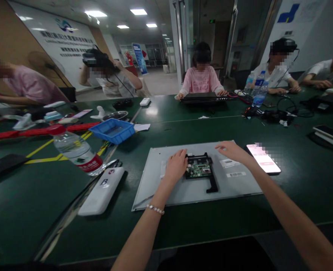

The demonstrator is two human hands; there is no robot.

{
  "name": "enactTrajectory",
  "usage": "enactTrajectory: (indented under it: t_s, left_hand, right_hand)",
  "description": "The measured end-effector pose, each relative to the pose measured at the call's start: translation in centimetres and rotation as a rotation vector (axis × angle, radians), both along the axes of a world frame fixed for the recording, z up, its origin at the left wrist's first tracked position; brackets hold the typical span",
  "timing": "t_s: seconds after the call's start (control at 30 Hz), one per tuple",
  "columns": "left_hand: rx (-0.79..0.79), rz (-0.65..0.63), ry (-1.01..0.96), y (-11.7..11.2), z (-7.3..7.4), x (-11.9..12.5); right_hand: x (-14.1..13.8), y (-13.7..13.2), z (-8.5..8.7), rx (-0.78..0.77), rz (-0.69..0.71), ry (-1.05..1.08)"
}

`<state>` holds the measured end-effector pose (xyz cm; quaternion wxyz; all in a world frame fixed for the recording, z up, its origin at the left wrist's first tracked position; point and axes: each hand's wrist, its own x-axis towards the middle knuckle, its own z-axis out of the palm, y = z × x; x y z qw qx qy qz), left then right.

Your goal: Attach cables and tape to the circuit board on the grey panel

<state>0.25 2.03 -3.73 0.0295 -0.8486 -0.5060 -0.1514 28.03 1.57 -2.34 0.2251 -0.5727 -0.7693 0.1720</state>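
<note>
A flat grey panel (152,184) lies on the table in front of me. On its middle is a black plastic frame (212,184) with a green circuit board (199,170) in it. My left hand (177,164) rests at the frame's left edge, its fingers stretched forward and the fingertips touching or very near the black plastic. To the right of the frame, my right hand (231,150) is over the panel's far right part. Its fingers point left and are apart, and no held thing shows. Paper labels (236,174) are stuck on the panel below that hand.
Right of the panel lies a lit phone (264,159). To the left are a white power bank (103,192), a tilted water bottle (77,152), cables and a blue tray (112,130). Across the table several people sit, one at a black device (204,98); bottles (259,90) stand far right.
</note>
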Motion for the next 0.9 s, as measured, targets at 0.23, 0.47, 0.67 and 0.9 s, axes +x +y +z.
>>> enactTrajectory:
  t_s: [0.23, 0.47, 0.67, 0.9]
  left_hand:
    - [0.055, -0.146, 0.015, -1.5, 1.6, 1.1]
    - [0.03, -0.378, 0.099, -4.0, 3.1, 3.2]
    - [-0.008, -0.506, 0.127, -4.3, 2.2, 4.0]
    - [-0.068, -0.516, 0.098, -4.0, 1.3, 4.2]
  right_hand:
    - [2.9, -3.1, -2.2, -0.172, -0.043, 0.029]
    - [1.7, -3.6, -2.2, -0.181, -0.018, 0.049]
    - [1.3, -3.6, -2.3, -0.17, -0.062, 0.029]
    - [1.1, -3.6, -2.0, -0.184, -0.111, 0.18]
